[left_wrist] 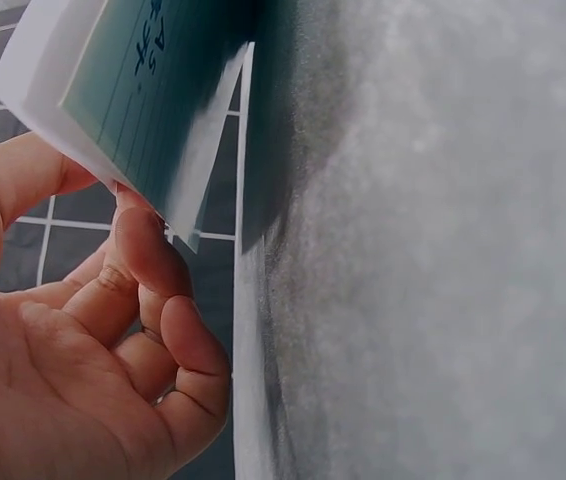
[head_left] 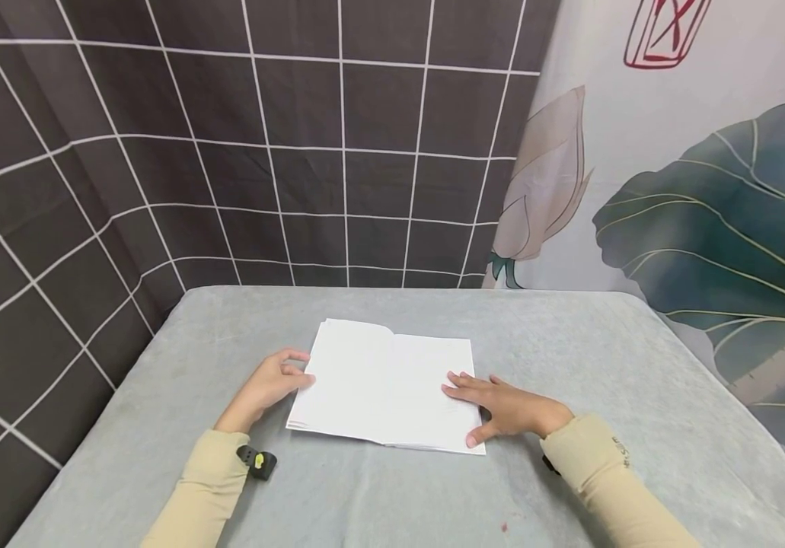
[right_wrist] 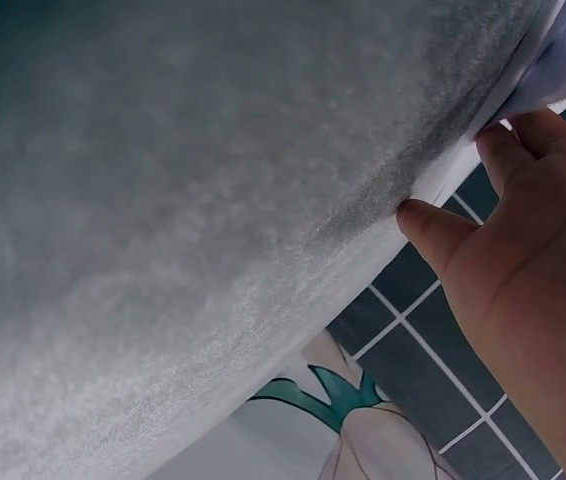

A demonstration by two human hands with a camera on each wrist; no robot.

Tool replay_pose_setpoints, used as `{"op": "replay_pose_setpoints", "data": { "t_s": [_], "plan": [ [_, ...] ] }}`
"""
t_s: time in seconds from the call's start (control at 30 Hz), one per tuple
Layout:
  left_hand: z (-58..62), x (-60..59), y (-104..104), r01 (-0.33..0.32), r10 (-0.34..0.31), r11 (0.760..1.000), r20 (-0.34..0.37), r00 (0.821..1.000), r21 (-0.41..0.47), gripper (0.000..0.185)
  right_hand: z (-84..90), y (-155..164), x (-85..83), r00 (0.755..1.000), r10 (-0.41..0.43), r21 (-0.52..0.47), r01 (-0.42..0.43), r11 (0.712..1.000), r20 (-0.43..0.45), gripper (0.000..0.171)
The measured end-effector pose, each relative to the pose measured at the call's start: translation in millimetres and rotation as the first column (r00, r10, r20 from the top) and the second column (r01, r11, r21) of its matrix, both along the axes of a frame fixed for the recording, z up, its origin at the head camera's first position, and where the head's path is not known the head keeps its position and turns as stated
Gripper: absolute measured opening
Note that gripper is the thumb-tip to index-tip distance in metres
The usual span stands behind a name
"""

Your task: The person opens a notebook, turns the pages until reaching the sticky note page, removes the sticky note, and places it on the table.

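One open notebook, head view: lying on the cloth-covered table, between the two hands. Left hand: thumb and finger at the left edge. Right hand: fingers spread on the right page, thumb at its outer edge, no grip closed.

Left wrist view: thumb and fingertip pinched together on the corner of the pages; one ruled leaf, with handwriting, hangs apart from its neighbour. Advisable: feel that the pinch takes only the leaves wanted, and lift from the edge without creasing the corner.

Right wrist view: thumb tip by the table's surface, remaining fingers partly out of frame. Advisable: light, flat pressure, enough to stop the notebook sliding.
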State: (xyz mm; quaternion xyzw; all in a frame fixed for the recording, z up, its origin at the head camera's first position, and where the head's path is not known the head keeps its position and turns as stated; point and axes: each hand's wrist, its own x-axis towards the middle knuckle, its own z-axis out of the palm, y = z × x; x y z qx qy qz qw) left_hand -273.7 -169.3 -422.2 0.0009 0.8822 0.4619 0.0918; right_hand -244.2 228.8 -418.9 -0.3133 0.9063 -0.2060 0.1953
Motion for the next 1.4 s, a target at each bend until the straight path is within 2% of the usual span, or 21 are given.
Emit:
{"op": "replay_pose_setpoints", "data": {
  "t_s": [0.3,0.6,0.8,1.0,1.1,1.17,1.3,1.4],
  "plan": [
    [1.6,0.1,0,0.000,0.000,1.000,-0.005,1.000,-0.011,0.047,0.1,-1,-0.3,0.999,0.019,0.007,-0.019,1.000,-0.046,0.081],
    [4.6,0.7,-2,0.008,-0.008,1.000,-0.018,1.000,-0.009,0.045,3.2,-2,-0.9,0.999,0.017,0.009,-0.017,1.000,-0.039,0.079],
    [9.6,-0.8,-4,0.017,-0.017,1.000,-0.065,0.998,-0.008,0.044,3.3,-1,-0.9,0.999,0.015,-0.002,-0.015,1.000,-0.028,0.080],
    [20.3,0.1,-2,0.007,-0.007,1.000,-0.141,0.990,-0.001,0.038,2.7,-2,-1.4,0.999,0.014,0.003,-0.014,1.000,-0.029,0.078],
    [28.8,3.4,3,0.027,-0.034,0.999,-0.211,0.977,-0.036,0.033,2.6,-2,-1.6,1.000,0.010,0.009,-0.010,1.000,-0.024,0.078],
    [36.0,7.3,8,0.049,-0.067,0.996,-0.266,0.962,-0.074,0.030,2.3,-2,-1.9,1.000,0.003,0.011,-0.003,1.000,-0.013,0.078],
    [51.9,19.3,23,0.109,-0.158,0.982,-0.355,0.922,-0.155,0.025,2.2,-2,-2.6,1.000,-0.003,0.012,0.003,1.000,0.002,0.077],
    [59.7,28.9,39,0.152,-0.236,0.961,-0.399,0.886,-0.229,0.024,2.2,-2,-2.7,1.000,-0.004,0.015,0.003,1.000,0.000,0.077]
  ]
}}
